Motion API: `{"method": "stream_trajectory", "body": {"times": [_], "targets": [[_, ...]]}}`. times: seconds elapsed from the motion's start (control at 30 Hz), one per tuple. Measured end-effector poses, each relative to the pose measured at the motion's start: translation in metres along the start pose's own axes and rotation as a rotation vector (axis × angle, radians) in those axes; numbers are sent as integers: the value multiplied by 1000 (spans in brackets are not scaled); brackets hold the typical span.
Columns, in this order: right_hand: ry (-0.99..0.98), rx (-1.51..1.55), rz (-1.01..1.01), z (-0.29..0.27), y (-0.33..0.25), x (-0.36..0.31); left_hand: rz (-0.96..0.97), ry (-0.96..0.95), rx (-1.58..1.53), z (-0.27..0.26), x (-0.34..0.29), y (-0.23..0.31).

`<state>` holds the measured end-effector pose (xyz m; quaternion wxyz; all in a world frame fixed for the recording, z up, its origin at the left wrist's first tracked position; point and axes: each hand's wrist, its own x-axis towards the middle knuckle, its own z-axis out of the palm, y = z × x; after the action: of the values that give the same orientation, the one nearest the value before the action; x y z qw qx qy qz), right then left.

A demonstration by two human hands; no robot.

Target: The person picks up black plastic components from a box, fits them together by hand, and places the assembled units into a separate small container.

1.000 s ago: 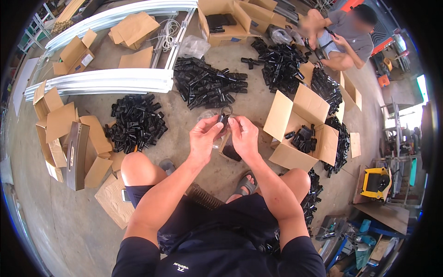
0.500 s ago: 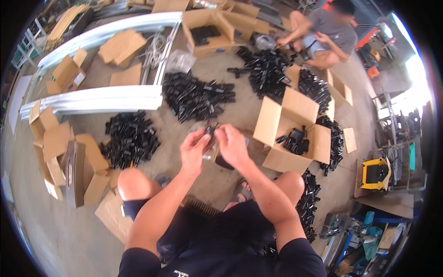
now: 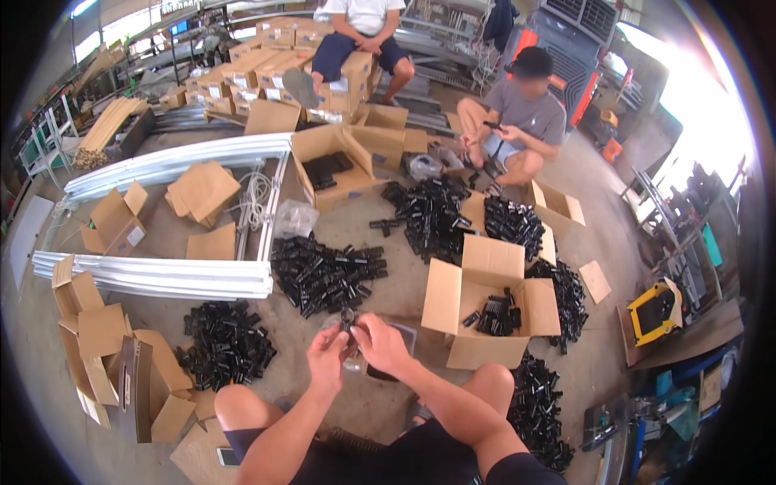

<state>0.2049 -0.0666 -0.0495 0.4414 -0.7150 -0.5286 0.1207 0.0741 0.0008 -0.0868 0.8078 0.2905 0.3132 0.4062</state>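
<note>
- The small black part (image 3: 347, 318) is at the lower centre of the frame, held up off the floor between both hands.
- The left hand (image 3: 326, 357) has thumb and fingers pinched together on it, seemingly because so small a piece suits fingertips better than a full fist.
- The right hand (image 3: 382, 347) is also closed on it, from the other side, probably to steady it; its exact shape is too small to tell.
- Just beyond the hands lies a pile of black parts (image 3: 327, 279), with another heap (image 3: 227, 346) to the left, both apparently kept within reach.
- Right of centre, an open cardboard box (image 3: 493, 258) has its flaps folded outward, leaving its mouth free; black pieces (image 3: 499, 314) lie inside.
- At upper right, a seated co-worker (image 3: 527, 113) holds a dark piece (image 3: 492, 125) up in front, likely for a closer look.
</note>
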Motion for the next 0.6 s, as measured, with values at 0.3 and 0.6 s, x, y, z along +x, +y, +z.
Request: {"method": "stream_trajectory", "body": {"times": [0.3,0.6], "targets": [[45,2,-59,-3,-6,2,-8,-2,-8,-2,-3,5],[59,-113,-145,-7,-2,-2,-27,-5,-17,1,-9,4]]}}
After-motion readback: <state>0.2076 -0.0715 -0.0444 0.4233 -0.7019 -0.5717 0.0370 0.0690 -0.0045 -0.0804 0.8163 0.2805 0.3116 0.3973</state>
